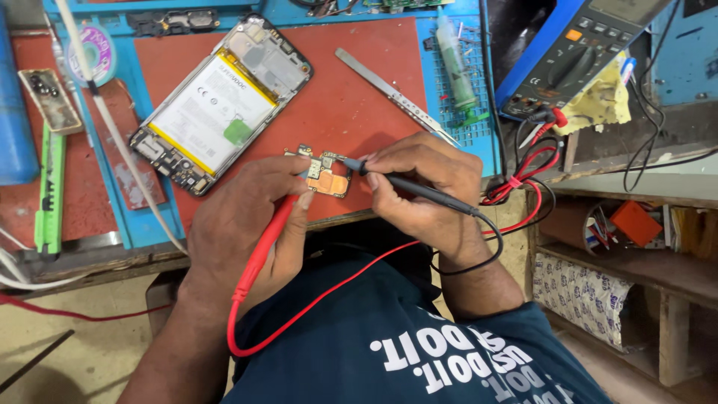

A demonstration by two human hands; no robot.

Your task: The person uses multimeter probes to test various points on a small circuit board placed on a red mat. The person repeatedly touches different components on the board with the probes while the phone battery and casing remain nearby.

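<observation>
A small phone circuit board lies near the front edge of the red work mat. My left hand grips a red meter probe, its tip hidden under my fingers at the board's left side. My right hand holds a black meter probe like a pen, its metal tip touching the board's upper right. Red and black leads run from the probes toward the blue multimeter at the upper right.
An opened phone with its battery showing lies on the mat's left. Metal tweezers, a syringe tube, a green tool and a parts tray surround it. Wooden shelves with clutter stand at right.
</observation>
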